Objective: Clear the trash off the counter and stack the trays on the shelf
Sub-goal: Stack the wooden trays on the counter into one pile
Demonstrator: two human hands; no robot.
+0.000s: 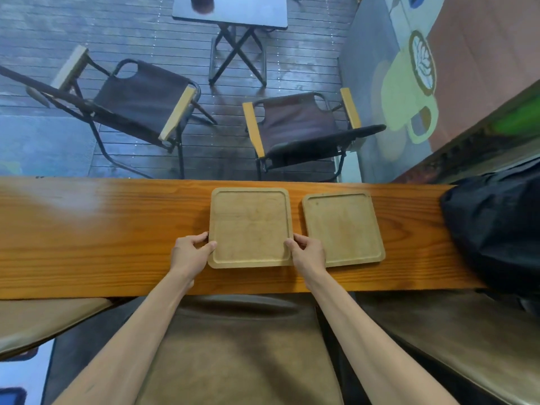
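Two square, pale wooden trays with rounded corners and raised rims lay side by side on the long orange-brown varnished wooden counter, close together with a narrow gap between them. The left tray was held at both of its near side edges: the left hand curled around its left edge with the thumb on top of the rim and fingers tucked along the side, and the right hand gripped its right edge the same way, its knuckles just beside the right tray, which nobody touched. Whether the held tray was lifted or flat on the counter could not be told. One black bag sat bunched at the counter's right end, well apart from the trays. Beyond the counter stood two dark fabric folding chairs with light wooden armrests, one on the left and one on the right, and one small grey folding table.
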